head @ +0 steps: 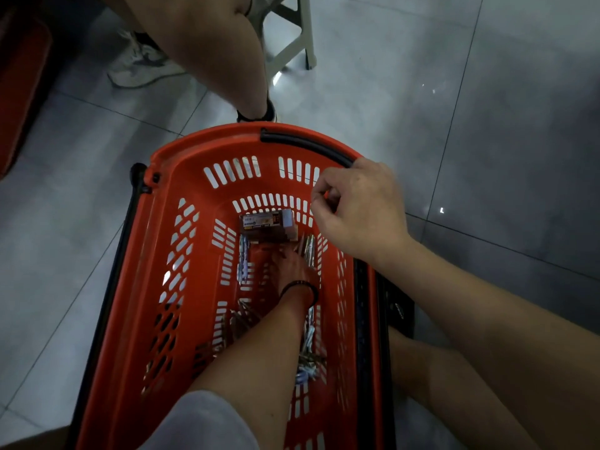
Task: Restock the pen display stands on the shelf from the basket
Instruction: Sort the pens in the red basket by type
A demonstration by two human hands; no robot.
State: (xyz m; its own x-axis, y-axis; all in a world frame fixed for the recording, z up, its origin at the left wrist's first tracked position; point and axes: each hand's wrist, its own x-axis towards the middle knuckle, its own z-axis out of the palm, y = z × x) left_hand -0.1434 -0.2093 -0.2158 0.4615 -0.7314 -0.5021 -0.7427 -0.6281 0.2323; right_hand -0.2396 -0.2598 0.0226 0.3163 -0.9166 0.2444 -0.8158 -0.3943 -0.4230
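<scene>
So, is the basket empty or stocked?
Not empty: the basket holds a small box and loose pens on its floor, by the left hand.

The place looks like a shop. A red plastic shopping basket [168, 254] with a black carry handle [305, 144] stands on glossy grey floor tiles [487, 125]. Pens [243, 261] lie beside the left hand [292, 267] at the basket's bottom, with a labelled retail box [266, 222] just beyond its fingers. A white plastic stool [292, 34] stands well beyond.
</scene>
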